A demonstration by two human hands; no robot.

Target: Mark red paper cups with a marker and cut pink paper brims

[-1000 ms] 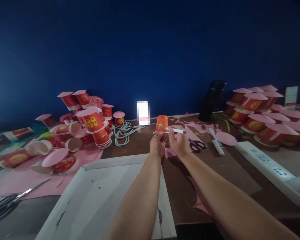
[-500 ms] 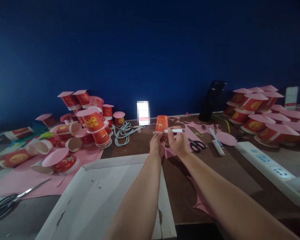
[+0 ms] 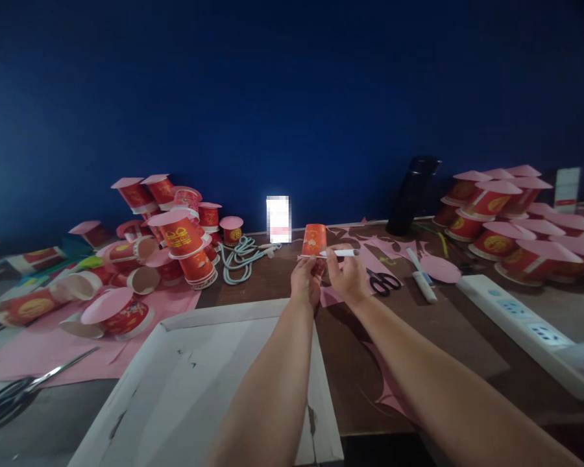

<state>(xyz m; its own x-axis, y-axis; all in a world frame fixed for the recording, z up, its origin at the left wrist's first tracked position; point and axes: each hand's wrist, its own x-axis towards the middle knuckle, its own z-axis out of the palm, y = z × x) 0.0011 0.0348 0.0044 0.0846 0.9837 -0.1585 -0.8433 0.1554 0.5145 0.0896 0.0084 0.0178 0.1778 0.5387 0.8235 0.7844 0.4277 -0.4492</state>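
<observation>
Between my hands a red paper cup [image 3: 314, 239] with gold print stands upside down, rim at the bottom. My left hand [image 3: 305, 280] is closed on the rim from the left and below. A white marker [image 3: 341, 253] lies nearly level in the closed fingers of my right hand [image 3: 349, 275], its tip at the right side of the cup near the rim. Beside my right hand are black-handled scissors [image 3: 384, 283] and pink paper scraps [image 3: 377, 254]. My fingers partly cover the cup's lower edge.
Red cups topped with pink paper discs pile up at left [image 3: 178, 233] and right [image 3: 496, 201]. A white tray [image 3: 199, 363], a power strip [image 3: 520, 331], a glue tube [image 3: 424, 287], a black bottle [image 3: 411, 194], a coiled cable [image 3: 241, 259] and large scissors [image 3: 32, 386] lie around.
The marker has shifted and turned slightly in my right fingers, its tip staying by the cup's rim. The cup and my left hand have barely moved.
</observation>
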